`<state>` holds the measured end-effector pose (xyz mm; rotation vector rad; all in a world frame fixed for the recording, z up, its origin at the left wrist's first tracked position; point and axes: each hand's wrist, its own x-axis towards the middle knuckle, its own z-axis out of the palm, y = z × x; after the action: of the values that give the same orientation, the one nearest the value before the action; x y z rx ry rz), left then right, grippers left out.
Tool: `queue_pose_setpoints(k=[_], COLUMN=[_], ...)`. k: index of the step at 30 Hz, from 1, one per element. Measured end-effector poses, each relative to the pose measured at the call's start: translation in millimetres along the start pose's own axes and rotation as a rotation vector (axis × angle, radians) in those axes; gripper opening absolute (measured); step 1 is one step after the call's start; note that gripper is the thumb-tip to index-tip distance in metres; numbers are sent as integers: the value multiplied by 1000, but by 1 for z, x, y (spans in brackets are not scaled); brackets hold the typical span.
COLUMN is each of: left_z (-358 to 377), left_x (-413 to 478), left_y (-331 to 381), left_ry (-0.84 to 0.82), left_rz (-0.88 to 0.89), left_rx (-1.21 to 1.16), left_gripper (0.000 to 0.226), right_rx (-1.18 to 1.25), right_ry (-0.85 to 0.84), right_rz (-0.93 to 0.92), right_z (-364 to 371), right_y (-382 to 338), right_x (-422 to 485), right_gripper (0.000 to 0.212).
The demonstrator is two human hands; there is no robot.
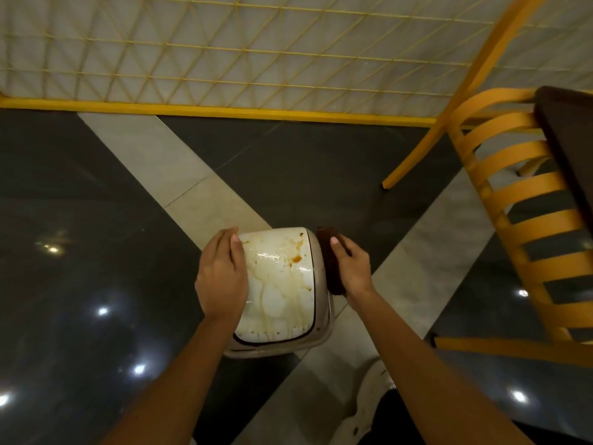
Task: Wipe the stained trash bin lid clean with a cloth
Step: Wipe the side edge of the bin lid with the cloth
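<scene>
Dark glossy floor [80,220] with pale diagonal bands and light spots. Left hand [221,277] grips the left edge of the trash bin lid [279,284], fingers close together down the side, thumb on top. The lid is white, sits on the bin at centre frame on the floor, wet-looking, with orange-brown stains and drip streaks. Dark brown cloth [330,261] lies against the lid's right edge. Right hand [353,268] clamps the cloth, thumb on its top, other fingers hidden behind it. Yellow slatted chair [513,194] right, dark tabletop [571,139] far right.
</scene>
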<state>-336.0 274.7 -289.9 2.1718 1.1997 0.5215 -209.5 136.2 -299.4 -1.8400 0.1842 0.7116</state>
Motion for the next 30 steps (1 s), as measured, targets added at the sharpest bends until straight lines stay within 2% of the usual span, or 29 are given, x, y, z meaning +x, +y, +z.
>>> queue_pose_setpoints(k=[7, 15, 19, 22, 27, 30], left_z=[-1, 3, 3, 3, 3, 3], left_x=[5, 0, 0, 1, 0, -1], left_y=[-3, 0, -1, 0, 0, 0], left_ry=[16, 57, 57, 60, 73, 73], left_rz=[35, 44, 48, 34, 42, 28], left_rx=[11, 58, 67, 63, 60, 68], left_gripper=[47, 49, 49, 48, 43, 40], right_rx=[34, -22, -121, -145, -117, -146], right_ry=[-104, 35, -6, -62, 32, 45], right_rz=[38, -82, -152, -136, -190, -178], right_z=[15, 11, 19, 23, 11, 16], right_y=[-6, 25, 3, -4, 27, 21], right_x=[28, -2, 30, 38, 2, 18], right_gripper=[28, 29, 31, 32, 29, 31])
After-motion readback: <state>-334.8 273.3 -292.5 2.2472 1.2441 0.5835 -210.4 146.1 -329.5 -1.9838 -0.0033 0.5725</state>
